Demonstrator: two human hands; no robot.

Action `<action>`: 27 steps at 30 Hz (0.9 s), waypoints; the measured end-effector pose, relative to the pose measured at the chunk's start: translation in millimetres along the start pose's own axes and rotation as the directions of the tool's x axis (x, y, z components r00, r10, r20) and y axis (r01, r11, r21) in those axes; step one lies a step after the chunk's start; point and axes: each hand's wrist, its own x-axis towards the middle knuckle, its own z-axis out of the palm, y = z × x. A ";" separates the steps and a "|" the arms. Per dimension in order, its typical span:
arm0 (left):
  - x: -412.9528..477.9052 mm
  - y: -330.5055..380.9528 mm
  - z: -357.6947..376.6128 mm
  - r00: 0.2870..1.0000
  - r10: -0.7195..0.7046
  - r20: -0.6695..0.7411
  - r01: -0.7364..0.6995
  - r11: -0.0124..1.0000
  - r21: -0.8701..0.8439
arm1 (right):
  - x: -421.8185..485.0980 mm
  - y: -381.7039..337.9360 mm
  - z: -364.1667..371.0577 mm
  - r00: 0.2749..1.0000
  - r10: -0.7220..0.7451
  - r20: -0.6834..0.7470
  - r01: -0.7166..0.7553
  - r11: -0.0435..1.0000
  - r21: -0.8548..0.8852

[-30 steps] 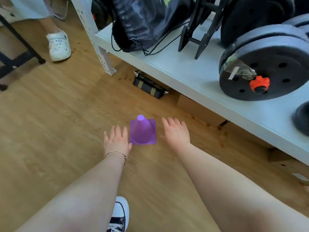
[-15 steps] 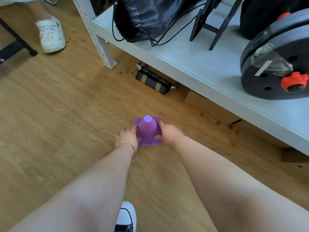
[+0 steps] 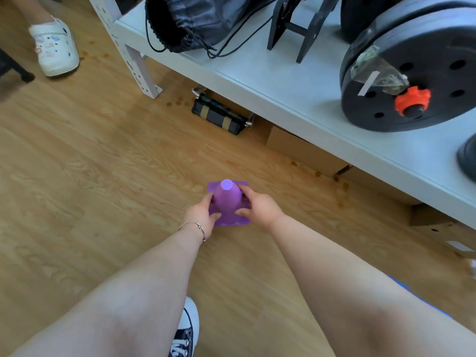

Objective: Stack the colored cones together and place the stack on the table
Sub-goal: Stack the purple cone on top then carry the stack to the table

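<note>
Purple cone (image 3: 226,202): upright over the wooden floor (image 3: 90,163), near frame centre; whether its square base rests on the boards cannot be told.
Left hand (image 3: 199,215): at the cone's 9 o'clock, fingers curled narrowly around the cone wall, thumb pressed on the near side.
Right hand (image 3: 258,208): at 3 o'clock, mirrored grip, fingertips on the far side, thumb near.
White shelf (image 3: 283,81): toward 1 o'clock, carrying weight plates (image 3: 412,81).

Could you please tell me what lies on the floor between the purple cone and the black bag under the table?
Head view: bare wooden floor between purple cone and black bag.
</note>
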 end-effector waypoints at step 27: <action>-115.6 171.4 66.0 0.969 0.246 0.027 -0.246 0.969 -0.011 | -186.5 120.8 -102.9 0.987 0.039 -0.155 0.011 0.952 0.307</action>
